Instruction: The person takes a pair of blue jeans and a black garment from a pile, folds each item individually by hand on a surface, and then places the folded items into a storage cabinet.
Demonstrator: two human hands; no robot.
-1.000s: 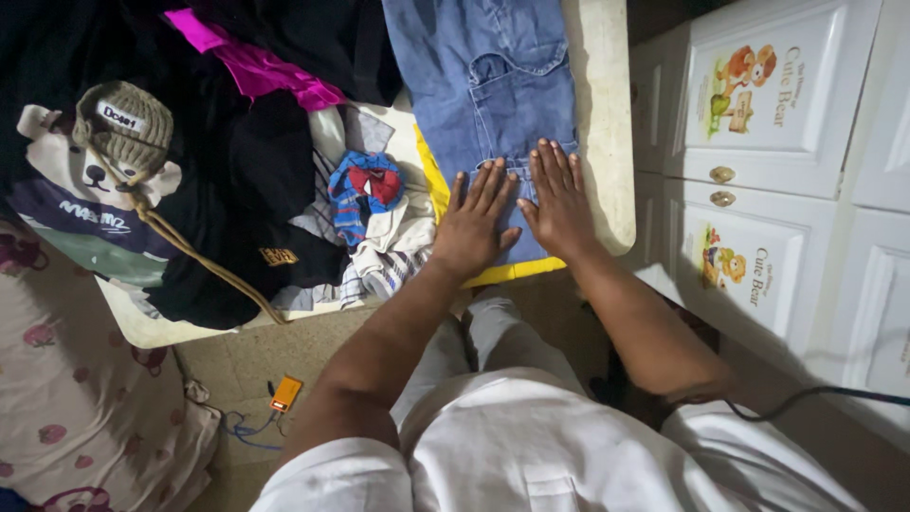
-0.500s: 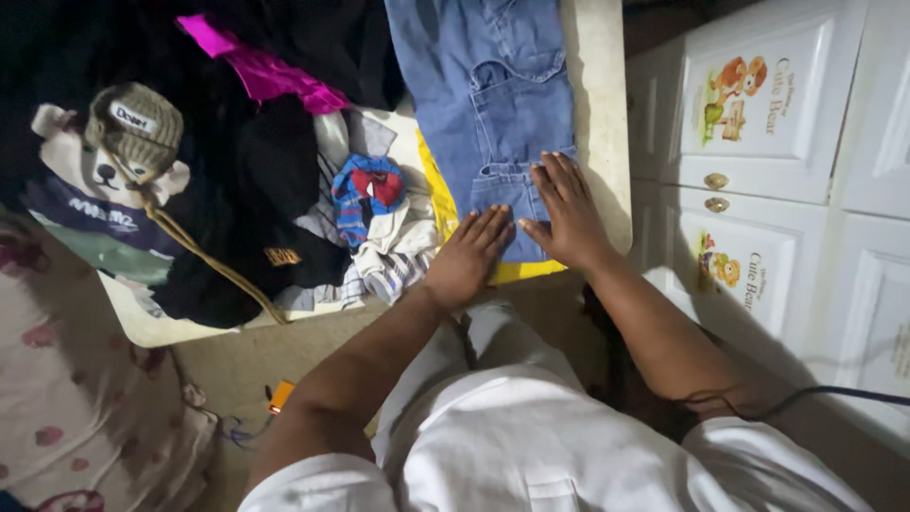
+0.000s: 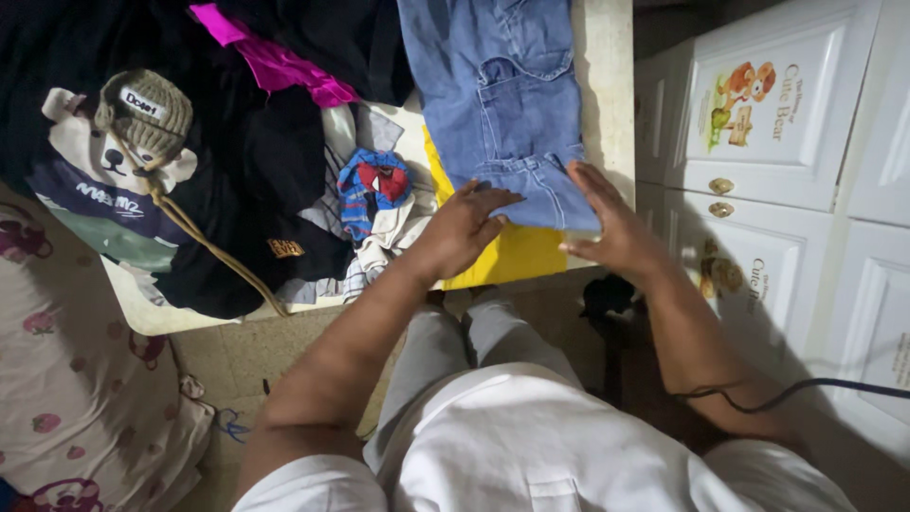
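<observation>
Folded blue jeans (image 3: pixel 507 104) lie on a yellow cloth (image 3: pixel 507 256) at the table's near right corner. My left hand (image 3: pixel 464 228) rests with its fingertips on the jeans' near left edge, fingers together and flat. At the near right edge of the jeans, my right hand (image 3: pixel 607 223) sits with fingers stretched out. Neither hand grips anything.
A heap of clothes covers the table (image 3: pixel 607 57): black garments (image 3: pixel 256 161), a pink piece (image 3: pixel 270 57), a red and blue patterned item (image 3: pixel 374 185), a knitted beanie (image 3: pixel 142 109) with a cord. White cabinet doors (image 3: pixel 758 104) stand to the right. A strawberry-print fabric (image 3: pixel 76 398) lies lower left.
Both hands slid from lying flat side by side on the jeans' near end to its two sides, the right hand moving right and the left staying at the near left edge.
</observation>
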